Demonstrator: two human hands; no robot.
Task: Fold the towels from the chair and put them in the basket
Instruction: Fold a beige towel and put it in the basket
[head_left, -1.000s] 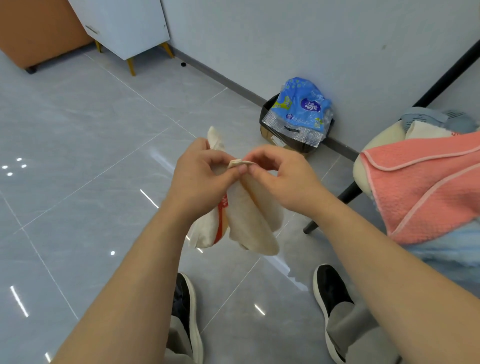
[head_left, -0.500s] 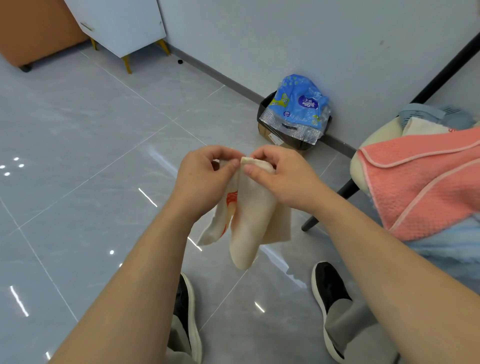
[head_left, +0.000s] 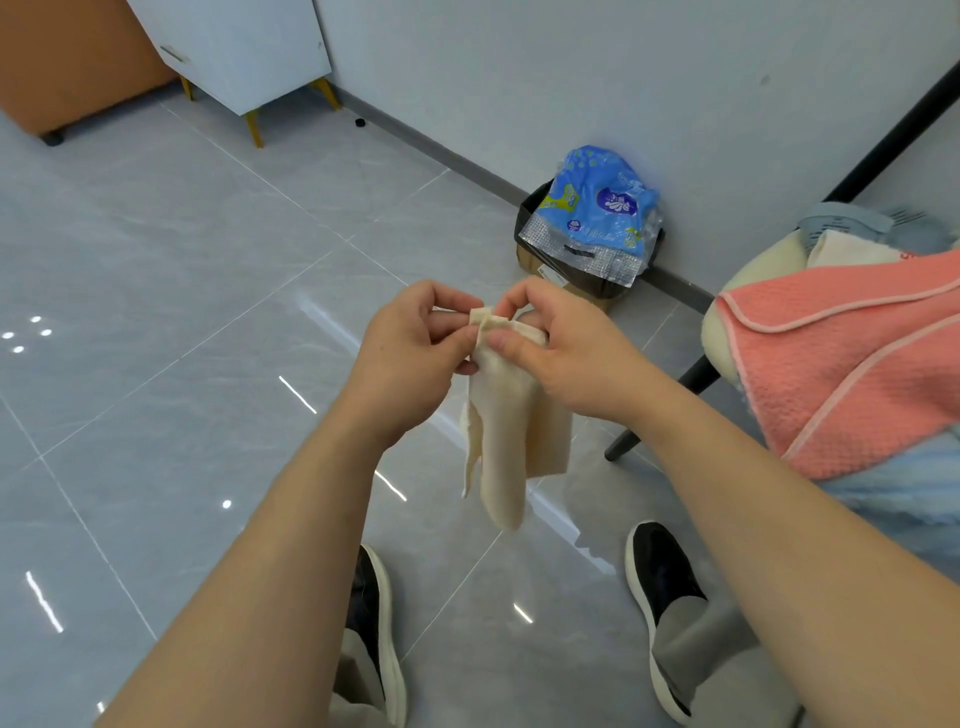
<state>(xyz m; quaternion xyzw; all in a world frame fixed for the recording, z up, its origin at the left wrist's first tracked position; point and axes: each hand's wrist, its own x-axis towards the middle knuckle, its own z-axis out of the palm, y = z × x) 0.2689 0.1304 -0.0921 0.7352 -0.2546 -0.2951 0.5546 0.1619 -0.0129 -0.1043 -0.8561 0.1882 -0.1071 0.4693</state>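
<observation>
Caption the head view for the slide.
Left hand and right hand pinch the top edge of a cream towel; pink towel lies on the chair.

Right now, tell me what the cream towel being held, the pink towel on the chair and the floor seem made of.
Cream towel: thin, soft woven cloth, probably cotton; it hangs limp in folds. Pink towel: thicker waffle-textured fabric with a paler piped edge. Floor: glossy grey tile, likely ceramic; it mirrors lights and shows grout lines.

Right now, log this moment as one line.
phase: folding | left hand: pinches cream towel top edge | right hand: pinches same edge | towel: hanging over floor | pink towel: draped on chair
</observation>
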